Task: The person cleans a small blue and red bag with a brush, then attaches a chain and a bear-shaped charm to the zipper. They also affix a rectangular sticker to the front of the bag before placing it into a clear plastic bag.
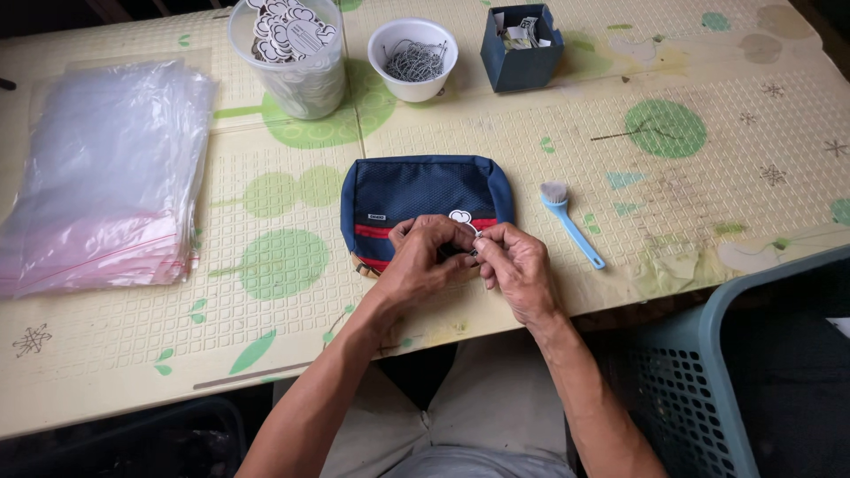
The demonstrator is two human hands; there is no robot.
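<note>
Near the front edge of the surface (549, 133), about midway along it, the navy pouch (416, 190) with its red stripe lay flat under your two hands. To do this well, you needed the pouch held still with your left hand (425, 261) while your right hand (513, 265) worked the small white tag (460, 216) at the zipper line; I judge a steady pinch mattered more than force. Your left fingers were curled and pressed together over the red stripe, and your right fingers pinched something thin just below the tag. A light blue brush (571, 226) lay just beside the pouch, toward the right edge. Along the back edge stood a clear tub (297, 84) of white tags, a white bowl (413, 57) of wire loops and a dark blue box (522, 53); a stack of clear bags (97, 177) lay by the left edge.

Your fingers hid the zipper pull and whatever joined the tag to it. I could not tell whether a loop was threaded yet.
</note>
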